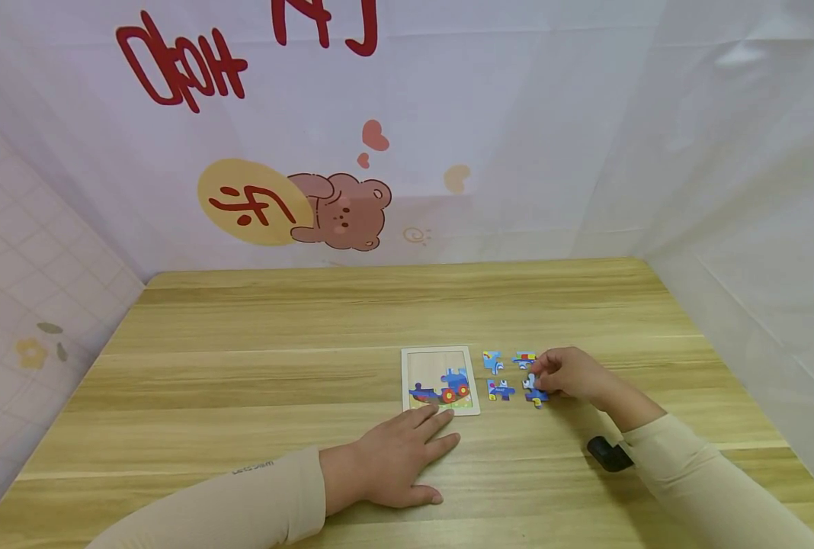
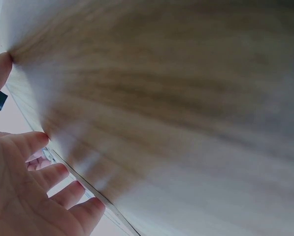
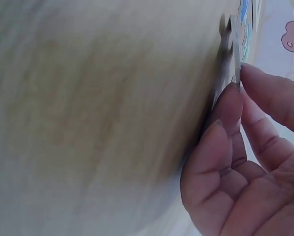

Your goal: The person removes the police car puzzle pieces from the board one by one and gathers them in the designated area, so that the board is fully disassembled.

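A small jigsaw tray [image 1: 418, 361] with a pale border lies mid-table, its lower part filled with a blue and red vehicle picture. My left hand [image 1: 405, 456] lies with fingers spread, fingertips at the tray's near edge. To the right of the tray, my right hand [image 1: 572, 377] pinches a puzzle piece [image 3: 237, 51] between thumb and fingers, seen edge-on in the right wrist view. Part of its blue print is hidden behind the fingertips in the head view. Close to this hand lie loose pieces: an upper left one [image 1: 492, 361], an upper right one [image 1: 522, 361] and a lower left one [image 1: 500, 391].
The wooden table [image 1: 256, 366] stretches around the tray on all sides. A white printed curtain [image 1: 517, 114] stands behind it, with more cloth at both sides. A black object [image 1: 609, 454] shows beside the right sleeve [image 1: 695, 465].
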Demonstrator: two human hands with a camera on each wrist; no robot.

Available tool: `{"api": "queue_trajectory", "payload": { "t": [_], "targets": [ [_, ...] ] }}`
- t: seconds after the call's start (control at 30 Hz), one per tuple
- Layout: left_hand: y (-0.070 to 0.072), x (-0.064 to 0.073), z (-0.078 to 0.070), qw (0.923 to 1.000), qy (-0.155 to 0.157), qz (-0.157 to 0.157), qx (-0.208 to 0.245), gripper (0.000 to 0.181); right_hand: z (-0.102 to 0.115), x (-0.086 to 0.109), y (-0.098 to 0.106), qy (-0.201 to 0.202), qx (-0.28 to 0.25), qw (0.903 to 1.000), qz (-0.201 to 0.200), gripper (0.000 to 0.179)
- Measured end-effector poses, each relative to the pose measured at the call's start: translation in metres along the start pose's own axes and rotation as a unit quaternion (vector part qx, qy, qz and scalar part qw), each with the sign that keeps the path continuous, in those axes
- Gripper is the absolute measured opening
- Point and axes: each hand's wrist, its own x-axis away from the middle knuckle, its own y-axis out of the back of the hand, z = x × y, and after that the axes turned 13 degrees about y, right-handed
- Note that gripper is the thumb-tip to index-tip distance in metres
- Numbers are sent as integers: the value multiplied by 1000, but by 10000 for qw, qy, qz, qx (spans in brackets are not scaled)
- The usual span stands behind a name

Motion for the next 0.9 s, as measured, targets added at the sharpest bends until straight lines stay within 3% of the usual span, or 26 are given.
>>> {"api": "queue_trajectory", "payload": {
  "t": [0.5,0.9],
  "targets": [
    [-2,1,0,9997,-76,-247,-55,71,7,1,-4,-112,505,9985,-162,14],
    [-1,1,0,9998,-66,-160,-28,71,9,1,-6,-116,620,9978,-210,12]
  ]
}}
